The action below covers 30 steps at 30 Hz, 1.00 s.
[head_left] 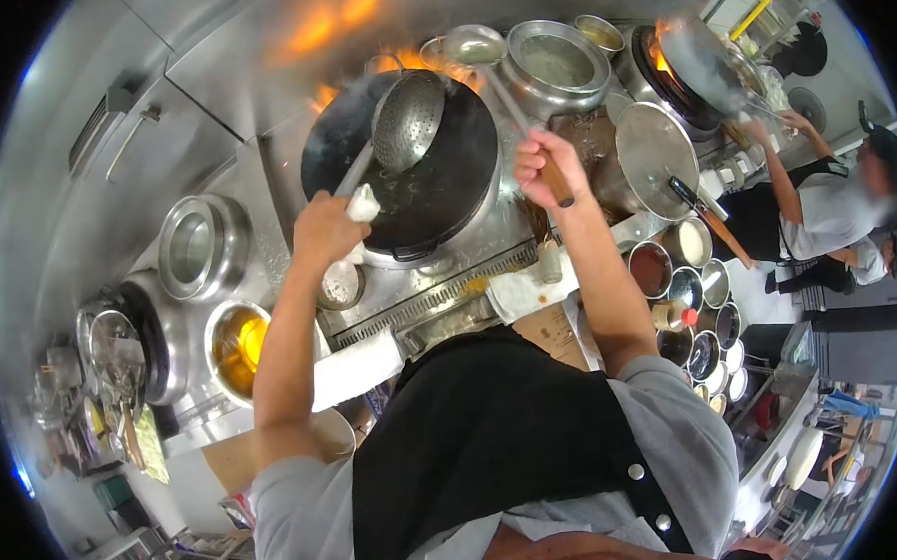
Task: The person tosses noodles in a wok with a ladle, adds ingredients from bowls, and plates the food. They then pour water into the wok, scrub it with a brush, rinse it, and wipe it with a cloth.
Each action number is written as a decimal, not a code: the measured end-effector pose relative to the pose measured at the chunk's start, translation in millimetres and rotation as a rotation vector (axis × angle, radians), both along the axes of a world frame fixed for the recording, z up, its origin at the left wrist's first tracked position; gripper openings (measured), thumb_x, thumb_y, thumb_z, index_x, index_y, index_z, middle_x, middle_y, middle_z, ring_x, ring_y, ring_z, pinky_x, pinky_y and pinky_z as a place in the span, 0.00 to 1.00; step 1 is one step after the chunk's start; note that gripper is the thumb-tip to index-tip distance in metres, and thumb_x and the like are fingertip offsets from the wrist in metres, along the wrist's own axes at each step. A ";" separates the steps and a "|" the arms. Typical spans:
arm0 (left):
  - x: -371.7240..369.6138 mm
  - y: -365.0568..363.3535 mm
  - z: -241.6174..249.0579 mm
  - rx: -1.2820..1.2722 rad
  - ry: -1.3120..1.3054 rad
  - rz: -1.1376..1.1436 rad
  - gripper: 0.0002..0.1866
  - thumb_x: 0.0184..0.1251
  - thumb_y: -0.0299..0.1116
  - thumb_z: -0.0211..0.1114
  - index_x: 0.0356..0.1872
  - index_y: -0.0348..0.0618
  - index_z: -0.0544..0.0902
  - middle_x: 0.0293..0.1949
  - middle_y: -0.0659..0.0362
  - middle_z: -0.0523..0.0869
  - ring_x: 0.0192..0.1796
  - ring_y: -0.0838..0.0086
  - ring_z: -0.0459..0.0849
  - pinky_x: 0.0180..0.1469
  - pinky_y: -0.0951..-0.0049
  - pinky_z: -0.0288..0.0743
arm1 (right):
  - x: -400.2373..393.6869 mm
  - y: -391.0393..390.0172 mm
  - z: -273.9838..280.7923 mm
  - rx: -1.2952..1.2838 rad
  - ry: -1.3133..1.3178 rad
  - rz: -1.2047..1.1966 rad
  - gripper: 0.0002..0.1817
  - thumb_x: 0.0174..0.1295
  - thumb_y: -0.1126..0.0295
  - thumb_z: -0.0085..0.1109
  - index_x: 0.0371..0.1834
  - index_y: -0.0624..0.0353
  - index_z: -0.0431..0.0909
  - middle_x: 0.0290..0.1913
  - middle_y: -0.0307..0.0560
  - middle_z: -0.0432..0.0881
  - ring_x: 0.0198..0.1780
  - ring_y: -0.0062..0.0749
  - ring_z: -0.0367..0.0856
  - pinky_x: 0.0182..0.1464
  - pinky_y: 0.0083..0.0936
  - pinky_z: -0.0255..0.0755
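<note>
A large black wok sits over flames in the upper middle. My left hand is closed at the wok's left side around the handle of a perforated strainer, with a white cloth at its fingers. The strainer's bowl is over the wok. To the right of the wok, my right hand grips the wooden handle of a ladle, whose bowl is beyond the wok's upper right edge, beside a metal pot. Some liquid shows in the ladle's bowl.
A bowl of yellow liquid and nested metal pots stand left. Right are a large pot, a steel pot and several sauce containers. Another person works at a flaming wok on the far right.
</note>
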<state>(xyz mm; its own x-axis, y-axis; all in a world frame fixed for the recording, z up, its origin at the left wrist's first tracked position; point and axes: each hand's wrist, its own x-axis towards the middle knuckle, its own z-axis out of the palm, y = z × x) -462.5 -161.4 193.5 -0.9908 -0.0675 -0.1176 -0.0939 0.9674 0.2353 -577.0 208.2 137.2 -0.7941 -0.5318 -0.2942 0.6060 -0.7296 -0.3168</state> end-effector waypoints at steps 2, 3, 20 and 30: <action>-8.9 -7.8 0.8 -0.093 0.009 -0.050 0.24 0.54 0.45 0.79 0.50 0.42 0.91 0.53 0.41 0.86 0.56 0.43 0.88 0.60 0.47 0.81 | 26.8 -13.6 9.7 -0.005 0.027 0.023 0.08 0.77 0.68 0.59 0.41 0.50 0.70 0.29 0.34 0.75 0.25 0.21 0.72 0.28 0.25 0.67; -8.6 -11.9 2.6 -0.117 0.036 -0.063 0.24 0.55 0.44 0.78 0.51 0.44 0.92 0.53 0.41 0.86 0.56 0.43 0.88 0.60 0.47 0.82 | 38.7 -18.6 13.5 0.014 0.066 0.031 0.08 0.77 0.68 0.59 0.43 0.50 0.69 0.29 0.35 0.75 0.25 0.22 0.72 0.28 0.25 0.67; 166.1 -44.3 -99.0 0.019 0.544 0.290 0.22 0.51 0.36 0.84 0.46 0.35 0.88 0.50 0.43 0.81 0.48 0.42 0.85 0.49 0.48 0.82 | -129.5 93.4 -80.3 1.811 0.432 -0.396 0.30 0.67 0.75 0.62 0.75 0.59 0.77 0.29 0.44 0.82 0.27 0.32 0.81 0.30 0.34 0.76; 309.3 43.5 -175.8 1.361 0.301 1.129 0.19 0.61 0.27 0.76 0.54 0.32 0.87 0.42 0.57 0.90 0.41 0.69 0.87 0.46 0.66 0.81 | -270.8 105.0 -42.8 0.707 0.020 -0.092 0.04 0.72 0.71 0.57 0.38 0.55 0.74 0.27 0.40 0.75 0.27 0.28 0.73 0.30 0.31 0.71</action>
<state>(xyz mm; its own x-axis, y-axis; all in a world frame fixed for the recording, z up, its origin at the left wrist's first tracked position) -153.1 -117.9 17.8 -0.5343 -0.6777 -0.5052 -0.3134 -0.3963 0.8630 -847.8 313.3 94.5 -0.8355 -0.1498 -0.5286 0.5409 -0.3931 -0.7436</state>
